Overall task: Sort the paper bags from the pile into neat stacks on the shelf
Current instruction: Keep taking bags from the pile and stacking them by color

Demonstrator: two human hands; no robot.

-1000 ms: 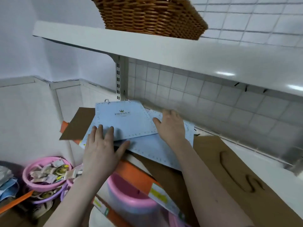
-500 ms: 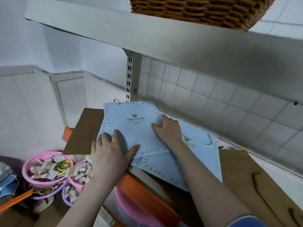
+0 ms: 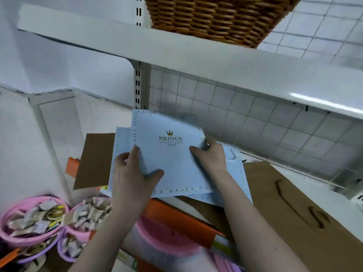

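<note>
A light blue paper bag printed PRINCE with a gold crown lies on top of other blue bags on the white shelf. My left hand grips the top bag's left edge, thumb on its face and fingers curled round the side. At the bag's right edge my right hand holds it with fingers bent over the edge. A second blue bag peeks out on the left. Brown paper bags lie at the left and at the right.
An upper white shelf carries a wicker basket. White tiled wall behind. Below the shelf sit pink basins with small packets, a pink tub and orange packaging. A slotted shelf upright stands behind the bags.
Both hands went from lying flat on the blue bags to grasping the top bag's side edges. The top bag now sits squarer over the one beneath; the camera has tilted.
</note>
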